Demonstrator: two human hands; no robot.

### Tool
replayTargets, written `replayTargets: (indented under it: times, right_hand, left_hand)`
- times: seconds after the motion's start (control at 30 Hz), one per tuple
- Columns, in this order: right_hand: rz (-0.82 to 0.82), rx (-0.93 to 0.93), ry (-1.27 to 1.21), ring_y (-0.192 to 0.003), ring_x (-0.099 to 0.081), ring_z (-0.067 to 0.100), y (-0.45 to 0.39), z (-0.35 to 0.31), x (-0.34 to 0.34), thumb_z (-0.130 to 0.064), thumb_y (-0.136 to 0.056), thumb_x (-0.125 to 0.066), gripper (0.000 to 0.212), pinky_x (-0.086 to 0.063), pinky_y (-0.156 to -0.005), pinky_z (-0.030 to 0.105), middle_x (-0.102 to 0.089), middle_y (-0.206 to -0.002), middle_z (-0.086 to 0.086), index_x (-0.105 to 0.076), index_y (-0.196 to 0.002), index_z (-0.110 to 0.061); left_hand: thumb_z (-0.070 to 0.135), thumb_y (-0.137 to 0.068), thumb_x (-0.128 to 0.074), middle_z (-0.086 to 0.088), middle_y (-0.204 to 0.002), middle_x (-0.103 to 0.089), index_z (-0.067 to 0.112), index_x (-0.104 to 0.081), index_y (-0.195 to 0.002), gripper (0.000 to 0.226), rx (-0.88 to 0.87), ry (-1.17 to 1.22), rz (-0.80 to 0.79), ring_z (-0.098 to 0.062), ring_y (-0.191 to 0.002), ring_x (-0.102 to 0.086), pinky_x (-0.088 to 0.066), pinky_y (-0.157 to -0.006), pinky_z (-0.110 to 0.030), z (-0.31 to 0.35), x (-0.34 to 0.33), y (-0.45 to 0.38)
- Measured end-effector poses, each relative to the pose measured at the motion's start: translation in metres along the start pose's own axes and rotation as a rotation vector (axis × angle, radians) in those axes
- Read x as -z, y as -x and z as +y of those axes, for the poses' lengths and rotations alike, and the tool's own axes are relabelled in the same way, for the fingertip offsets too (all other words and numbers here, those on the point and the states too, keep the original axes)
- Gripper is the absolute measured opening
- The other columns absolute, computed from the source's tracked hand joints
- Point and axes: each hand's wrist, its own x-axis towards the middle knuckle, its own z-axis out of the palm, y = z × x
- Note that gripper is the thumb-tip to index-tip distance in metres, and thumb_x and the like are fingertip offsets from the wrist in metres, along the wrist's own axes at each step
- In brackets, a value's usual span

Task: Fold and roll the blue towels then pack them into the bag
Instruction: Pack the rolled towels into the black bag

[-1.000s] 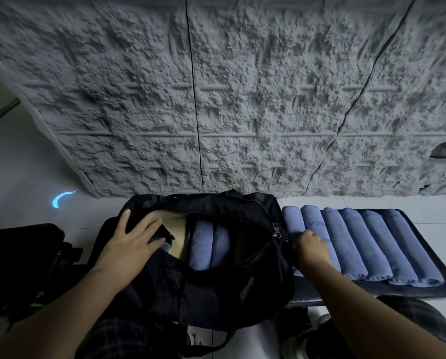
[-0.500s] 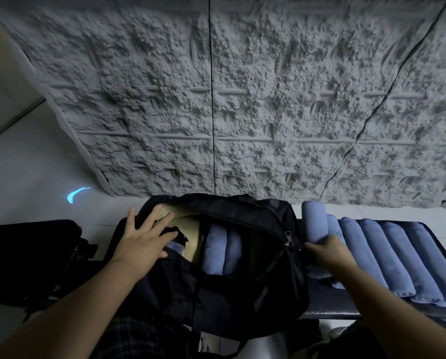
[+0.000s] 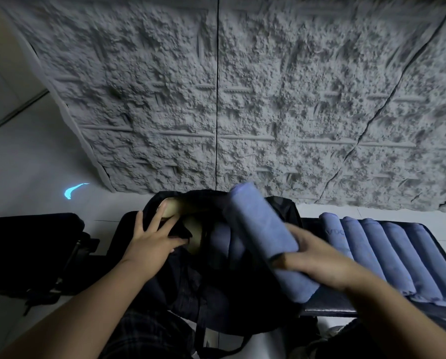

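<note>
An open black bag (image 3: 180, 288) sits in front of me, with rolled blue towels (image 3: 220, 238) standing inside. My left hand (image 3: 153, 240) rests on the bag's left rim, fingers spread, holding the opening apart. My right hand (image 3: 317, 260) grips one rolled blue towel (image 3: 262, 234) and holds it slanted over the bag's right side. Several more rolled blue towels (image 3: 387, 252) lie side by side on a dark mat (image 3: 346, 304) to the right.
A rough grey textured wall (image 3: 242, 99) rises behind the bag. A black case (image 3: 27, 252) sits at the left on the pale floor (image 3: 22, 164), where a small cyan light mark (image 3: 74, 194) glows. My checked trousers (image 3: 144, 335) show below.
My right hand lifted one rolled towel off the row on the mat and carried it left, over the bag. My left hand stayed on the bag's rim.
</note>
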Motion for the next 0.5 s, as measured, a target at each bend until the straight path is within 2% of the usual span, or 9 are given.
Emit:
replayTargets:
  times: [0.07, 0.17, 0.2, 0.3, 0.37, 0.43, 0.5]
  right_hand:
    - [-0.113, -0.072, -0.034, -0.094, -0.061, -0.003, -0.006, 0.009, -0.020, -0.035, -0.051, -0.069, 0.062, -0.047, -0.083, 0.014, -0.068, -0.105, -0.006, -0.057, -0.109, -0.016]
    - [-0.208, -0.213, 0.015, -0.087, -0.060, 0.001, -0.017, 0.021, -0.056, -0.037, -0.051, -0.067, 0.061, -0.047, -0.073, 0.016, -0.065, -0.097, -0.007, -0.055, -0.108, -0.020]
    - [-0.165, -0.270, -0.007, -0.085, -0.060, 0.004, -0.024, 0.027, -0.066, -0.036, -0.049, -0.068, 0.062, -0.047, -0.070, 0.018, -0.065, -0.096, -0.004, -0.055, -0.108, -0.020]
    - [0.031, -0.413, -0.192, -0.080, -0.064, 0.018, -0.059, 0.043, -0.084, -0.028, -0.053, -0.069, 0.067, -0.050, -0.063, 0.025, -0.067, -0.095, 0.009, -0.056, -0.115, -0.006]
    - [0.051, -0.524, -0.346, -0.068, -0.064, 0.024, -0.086, 0.043, -0.087, -0.020, -0.062, -0.069, 0.057, -0.052, -0.059, 0.029, -0.067, -0.083, 0.014, -0.057, -0.113, 0.001]
    - [-0.053, -0.635, -0.538, -0.061, -0.061, 0.028, -0.111, 0.036, -0.093, -0.019, -0.071, -0.066, 0.039, -0.054, -0.056, 0.034, -0.062, -0.075, 0.018, -0.058, -0.101, 0.005]
    - [-0.149, -0.696, -0.588, -0.058, -0.060, 0.028, -0.131, 0.033, -0.100, -0.021, -0.086, -0.053, 0.024, -0.054, -0.056, 0.033, -0.061, -0.070, 0.016, -0.057, -0.087, 0.003]
  left_hand:
    - [0.033, -0.097, -0.041, 0.004, -0.158, -0.002, 0.049, -0.046, -0.128, 0.036, 0.025, -0.034, -0.075, -0.031, -0.140, 0.026, 0.013, -0.105, -0.063, 0.004, 0.003, 0.000]
    - [0.030, -0.096, -0.038, 0.002, -0.159, 0.004, 0.044, -0.046, -0.130, 0.038, 0.029, -0.072, -0.139, -0.031, -0.139, 0.029, 0.015, -0.105, -0.063, 0.005, 0.006, 0.000]
    - [0.028, -0.097, -0.038, 0.001, -0.159, 0.005, 0.044, -0.045, -0.131, 0.038, 0.029, -0.071, -0.151, -0.031, -0.138, 0.029, 0.015, -0.105, -0.063, 0.004, 0.007, 0.002]
    - [0.024, -0.097, -0.039, 0.000, -0.159, 0.007, 0.049, -0.039, -0.133, 0.044, 0.025, -0.049, -0.163, -0.030, -0.138, 0.029, 0.014, -0.106, -0.063, 0.002, 0.009, 0.005]
    - [0.018, -0.096, -0.041, 0.000, -0.158, 0.008, 0.048, -0.040, -0.133, 0.048, 0.029, -0.027, -0.168, -0.029, -0.138, 0.030, 0.013, -0.106, -0.063, 0.001, 0.011, 0.007]
    - [0.015, -0.094, -0.042, 0.000, -0.159, 0.007, 0.044, -0.046, -0.129, 0.045, 0.043, 0.000, -0.177, -0.029, -0.138, 0.030, 0.013, -0.106, -0.063, 0.000, 0.011, 0.007]
    - [0.016, -0.094, -0.042, 0.000, -0.159, 0.006, 0.040, -0.052, -0.122, 0.038, 0.056, 0.028, -0.181, -0.029, -0.139, 0.030, 0.013, -0.106, -0.062, 0.000, 0.010, 0.007]
